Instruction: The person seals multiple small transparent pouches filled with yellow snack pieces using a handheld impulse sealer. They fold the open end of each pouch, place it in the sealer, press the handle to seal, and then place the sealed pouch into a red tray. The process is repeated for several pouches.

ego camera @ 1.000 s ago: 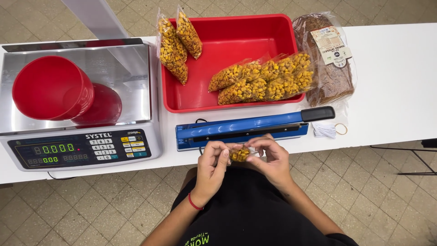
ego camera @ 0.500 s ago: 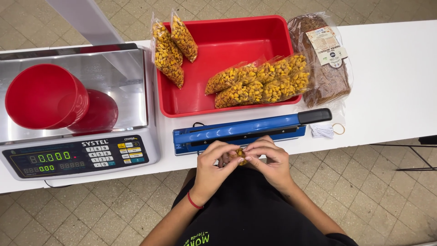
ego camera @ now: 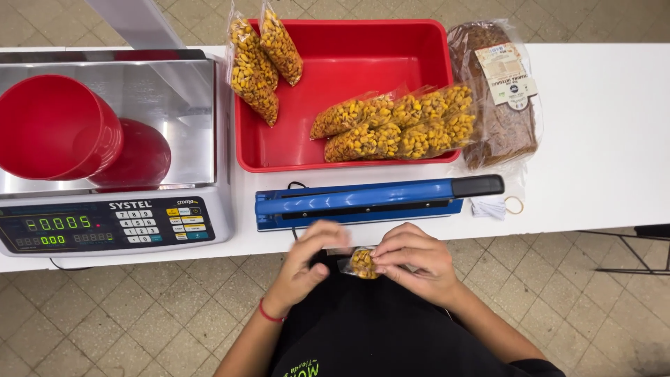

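White table [ego camera: 600,126], one red tray [ego camera: 349,56], one blue sealer [ego camera: 363,202], left hand [ego camera: 307,265] and right hand [ego camera: 412,262] pinching one corn bag [ego camera: 363,263]

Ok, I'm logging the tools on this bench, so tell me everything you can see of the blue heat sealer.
The blue heat sealer is a long, narrow bar of blue-painted metal, as it looks, with a black handle at its right end. Its arm is down, closed on a dark sealing strip. It lies flat along the near edge of the white table, just in front of the red tray. A black cable loops out behind its left end. Nothing is clamped in it; both hands are just short of it.
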